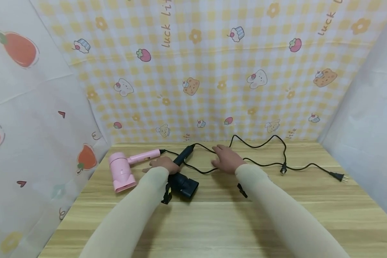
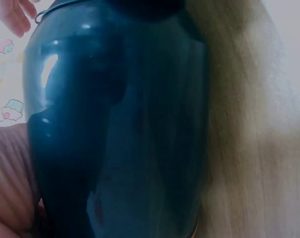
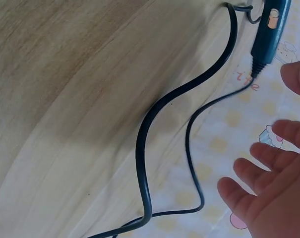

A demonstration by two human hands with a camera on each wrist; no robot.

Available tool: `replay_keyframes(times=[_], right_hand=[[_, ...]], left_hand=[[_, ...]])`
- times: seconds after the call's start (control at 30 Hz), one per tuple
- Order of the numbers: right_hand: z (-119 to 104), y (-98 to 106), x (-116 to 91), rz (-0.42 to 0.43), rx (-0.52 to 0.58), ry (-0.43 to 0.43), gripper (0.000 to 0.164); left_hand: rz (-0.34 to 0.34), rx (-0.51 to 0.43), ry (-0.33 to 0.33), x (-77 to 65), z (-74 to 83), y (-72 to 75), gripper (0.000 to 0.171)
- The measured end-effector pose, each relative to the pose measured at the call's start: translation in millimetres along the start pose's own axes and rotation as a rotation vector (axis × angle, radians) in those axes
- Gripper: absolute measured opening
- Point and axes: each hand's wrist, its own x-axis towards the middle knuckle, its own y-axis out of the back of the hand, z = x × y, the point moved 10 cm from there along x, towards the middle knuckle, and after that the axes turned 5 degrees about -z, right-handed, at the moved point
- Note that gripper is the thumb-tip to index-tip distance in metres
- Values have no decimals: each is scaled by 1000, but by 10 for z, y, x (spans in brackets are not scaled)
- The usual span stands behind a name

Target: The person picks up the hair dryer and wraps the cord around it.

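A black hair dryer [image 1: 187,186] lies on the wooden table, its handle [image 3: 271,29] angled toward the back. Beside it, over its left part, is my left hand [image 1: 163,165], with fingers stretched out to the left. In the left wrist view the dryer's glossy dark body [image 2: 115,124] fills most of the picture and part of the hand's palm [image 2: 8,173] shows at its edge. My right hand [image 1: 227,159] is spread above the black cords [image 3: 145,144], fingers apart and nothing in them. A pink hair dryer [image 1: 119,172] lies to the left, its nozzle facing the front.
Cords run across the table [image 1: 213,229] to the right, ending in a plug [image 1: 283,168] and another plug [image 1: 338,176] near the right edge. A checked cloth [image 1: 209,71] hangs behind the table, with a printed white cloth [image 1: 45,143] at the left.
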Motion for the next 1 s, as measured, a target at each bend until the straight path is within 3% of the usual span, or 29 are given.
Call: replay_keyframes(times=[0.2, 0.37, 0.43, 0.6, 0.67, 0.9, 1.0], right_hand=[[10, 86, 35, 109, 16, 18, 69], [140, 153, 49, 149, 245, -18, 71], [153, 187, 16, 149, 314, -21, 64], [56, 243, -105, 149, 428, 48, 25], [34, 259, -144, 146, 469, 72, 23], [62, 355, -242, 183, 429, 120, 19], [94, 353, -270, 180, 443, 123, 19]], left_hand=[[80, 47, -110, -227, 116, 160, 57], [207, 87, -225, -401, 226, 293, 39], [275, 109, -292, -494, 284, 337, 37], [423, 166, -420, -664, 357, 394, 45], [480, 174, -450, -703, 358, 424, 40], [765, 192, -543, -896, 351, 679, 36], [845, 164, -562, -976, 331, 787, 37]])
